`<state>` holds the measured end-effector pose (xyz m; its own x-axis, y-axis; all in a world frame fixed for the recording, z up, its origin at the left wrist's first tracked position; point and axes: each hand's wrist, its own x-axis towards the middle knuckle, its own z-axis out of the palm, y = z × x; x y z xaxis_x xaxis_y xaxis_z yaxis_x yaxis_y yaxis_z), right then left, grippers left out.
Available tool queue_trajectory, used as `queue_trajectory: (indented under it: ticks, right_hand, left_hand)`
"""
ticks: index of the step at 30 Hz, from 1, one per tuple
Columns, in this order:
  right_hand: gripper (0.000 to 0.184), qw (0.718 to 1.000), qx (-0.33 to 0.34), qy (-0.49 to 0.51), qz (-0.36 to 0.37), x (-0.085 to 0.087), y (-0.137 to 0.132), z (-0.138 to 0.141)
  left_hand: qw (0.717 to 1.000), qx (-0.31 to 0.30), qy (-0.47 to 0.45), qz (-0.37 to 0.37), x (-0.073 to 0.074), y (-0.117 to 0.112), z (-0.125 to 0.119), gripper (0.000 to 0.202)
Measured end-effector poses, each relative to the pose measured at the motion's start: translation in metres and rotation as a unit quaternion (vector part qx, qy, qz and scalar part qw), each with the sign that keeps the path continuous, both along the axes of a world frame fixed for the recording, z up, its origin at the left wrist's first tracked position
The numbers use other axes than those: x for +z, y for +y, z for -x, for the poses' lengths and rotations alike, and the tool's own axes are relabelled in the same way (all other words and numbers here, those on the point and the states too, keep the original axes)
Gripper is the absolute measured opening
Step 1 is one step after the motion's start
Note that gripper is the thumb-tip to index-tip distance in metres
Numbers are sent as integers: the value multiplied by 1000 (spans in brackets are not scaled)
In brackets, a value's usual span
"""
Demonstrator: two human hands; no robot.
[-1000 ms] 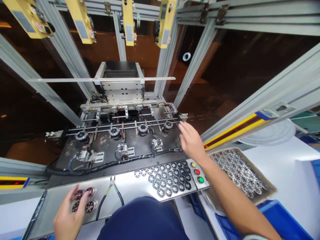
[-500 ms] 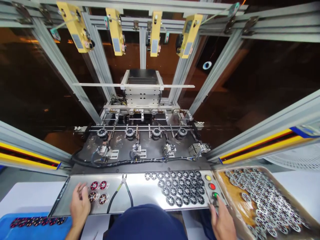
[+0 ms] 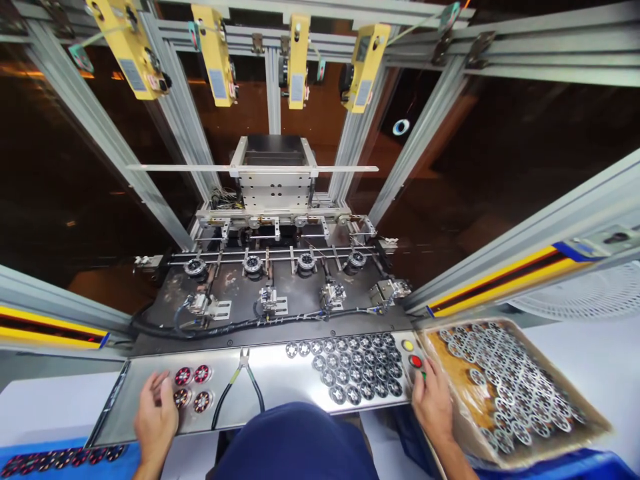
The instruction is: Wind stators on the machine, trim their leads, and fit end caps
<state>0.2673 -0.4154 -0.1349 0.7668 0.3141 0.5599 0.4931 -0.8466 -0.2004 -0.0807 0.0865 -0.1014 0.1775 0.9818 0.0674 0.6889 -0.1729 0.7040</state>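
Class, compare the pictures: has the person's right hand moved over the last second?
Yes. The right hand has drawn back from the machine's rightmost fixture toward the person and now rests just below the red button.

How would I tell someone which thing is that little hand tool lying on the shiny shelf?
Find the shiny steel shelf along the machine's front edge. The cutter lies between the four red round parts by the left hand and the patch of grey round parts. It alone has a small metal nose and two long, curved dark handles.
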Motion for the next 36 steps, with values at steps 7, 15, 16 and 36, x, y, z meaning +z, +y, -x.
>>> queue_trajectory:
  ticks: [7, 15, 16, 36]
  right_hand:
    - [59, 1000, 4, -1, -5, -11, 2, -2]
    - [67, 1000, 12, -2, -13, -5, 5, -5]
    - [69, 1000, 14, -5, -13, -5, 5, -5]
    - [68, 999, 20, 37, 12, -6, 1, -13]
  left_hand:
    - [999, 3, 31, -8, -2, 0, 0, 57]
    - [999, -27, 36, -27, -8, 2, 1, 48]
    - [999, -29, 33, -31, -9, 2, 1, 47]
    - [994, -19, -62, -83, 118, -31, -29, 51]
